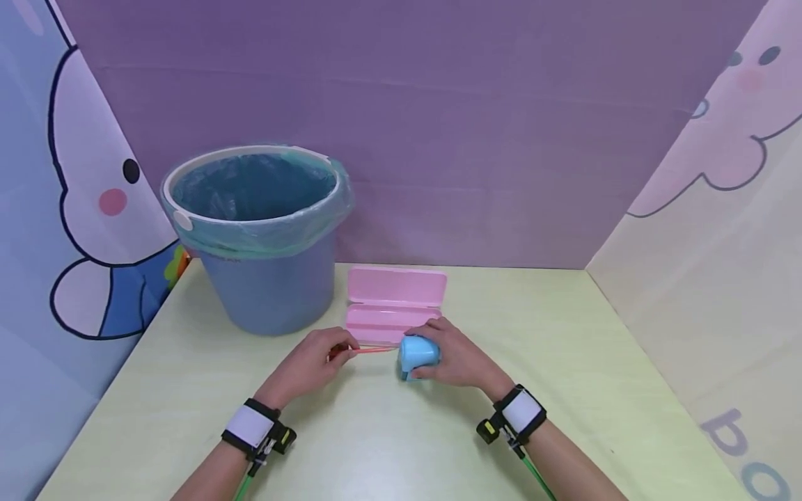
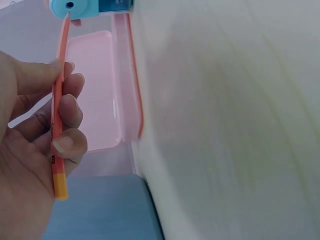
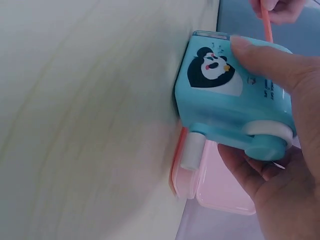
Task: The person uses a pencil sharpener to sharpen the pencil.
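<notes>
My left hand (image 1: 316, 362) pinches an orange pencil (image 2: 57, 125) with a yellow end between thumb and fingers. Its tip points at the round hole (image 2: 70, 5) in the face of a light blue crank pencil sharpener (image 3: 225, 110), right at the hole's edge in the left wrist view. Around that sharpener, which has a panda print, my right hand (image 1: 460, 355) is curled, thumb on one side and fingers on the other. The crank with its white handle (image 3: 192, 150) is on the side away from the pencil. Just behind both hands lies a pink pencil case (image 1: 396, 287), its lid up.
A blue bin (image 1: 276, 285) lined with a translucent bag (image 1: 263, 240) stands on the table (image 1: 532, 313) at the back left. A purple backdrop (image 1: 438, 139) rises behind the table, with printed panels at both sides.
</notes>
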The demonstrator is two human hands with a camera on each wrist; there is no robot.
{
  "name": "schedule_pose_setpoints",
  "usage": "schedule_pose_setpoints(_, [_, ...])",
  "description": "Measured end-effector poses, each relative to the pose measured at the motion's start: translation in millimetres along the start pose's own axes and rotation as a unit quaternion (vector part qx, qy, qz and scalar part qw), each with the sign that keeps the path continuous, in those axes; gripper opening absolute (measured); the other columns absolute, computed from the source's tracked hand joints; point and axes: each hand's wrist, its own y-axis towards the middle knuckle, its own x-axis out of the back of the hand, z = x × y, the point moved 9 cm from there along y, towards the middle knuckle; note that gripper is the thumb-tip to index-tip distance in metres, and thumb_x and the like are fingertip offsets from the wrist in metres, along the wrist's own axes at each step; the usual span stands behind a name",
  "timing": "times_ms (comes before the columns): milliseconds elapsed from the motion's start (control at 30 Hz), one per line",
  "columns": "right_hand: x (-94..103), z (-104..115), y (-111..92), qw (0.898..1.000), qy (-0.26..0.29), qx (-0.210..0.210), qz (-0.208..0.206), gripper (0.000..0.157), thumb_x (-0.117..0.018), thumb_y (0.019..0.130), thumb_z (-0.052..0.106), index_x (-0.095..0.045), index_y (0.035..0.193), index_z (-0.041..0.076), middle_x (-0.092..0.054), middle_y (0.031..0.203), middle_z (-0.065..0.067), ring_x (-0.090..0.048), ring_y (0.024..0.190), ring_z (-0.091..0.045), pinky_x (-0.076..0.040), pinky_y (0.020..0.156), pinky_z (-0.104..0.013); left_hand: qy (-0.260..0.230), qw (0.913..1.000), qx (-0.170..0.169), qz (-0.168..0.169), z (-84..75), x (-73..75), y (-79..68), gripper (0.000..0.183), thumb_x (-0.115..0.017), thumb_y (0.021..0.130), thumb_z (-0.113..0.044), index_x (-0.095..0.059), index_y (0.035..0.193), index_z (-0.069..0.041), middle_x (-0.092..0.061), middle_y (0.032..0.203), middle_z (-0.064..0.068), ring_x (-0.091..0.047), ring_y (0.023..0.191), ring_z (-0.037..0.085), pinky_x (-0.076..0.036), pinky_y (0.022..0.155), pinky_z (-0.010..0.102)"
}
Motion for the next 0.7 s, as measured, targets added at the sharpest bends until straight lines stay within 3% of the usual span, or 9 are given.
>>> schedule_pose_setpoints(233, [16.1, -7.2, -2.4, 0.998, 0.065, 0.015, -0.019, 0.064, -0.087, 0.081, 0.035, -0.062, 0.136, 0.014, -0.066, 0.119, 0.003, -0.06, 0.107, -0.016, -0.053, 0.093, -0.041, 0.005, 1.0, 0.005, 0.003, -6.1, 2.4, 2.8, 0.011, -0.069, 0.097, -0.008, -0.072, 0.106, -0.011, -0.06, 0.085, -0.006, -0.051, 0.076, 0.012, -0.045, 0.068, 0.024])
schedule_pose_setpoints(400, [16.5, -10.9, -4.3, 0.997, 0.068, 0.023, -0.015, 0.054, -0.085, 0.083, 0.034, -0.066, 0.13, 0.014, -0.068, 0.116, 0.003, -0.061, 0.1, -0.014, -0.055, 0.09, -0.039, 0.008, 0.9999, 0.007, 0.008, -7.9, -0.8, 5.5, 0.013, -0.068, 0.096, -0.006, -0.072, 0.106, -0.013, -0.06, 0.085, -0.006, -0.051, 0.076, 0.011, -0.045, 0.067, 0.023])
schedule_pose_setpoints(700, [13.0, -14.0, -6.9, 0.997, 0.064, 0.022, -0.031, 0.05, -0.085, 0.083, 0.036, -0.068, 0.126, 0.016, -0.068, 0.112, 0.004, -0.06, 0.096, -0.012, -0.053, 0.085, -0.032, 0.004, 0.9999, -0.006, 0.008, -16.2, -9.6, 11.7, 0.013, -0.07, 0.095, -0.006, -0.072, 0.106, -0.012, -0.062, 0.085, -0.006, -0.052, 0.076, 0.011, -0.047, 0.068, 0.023])
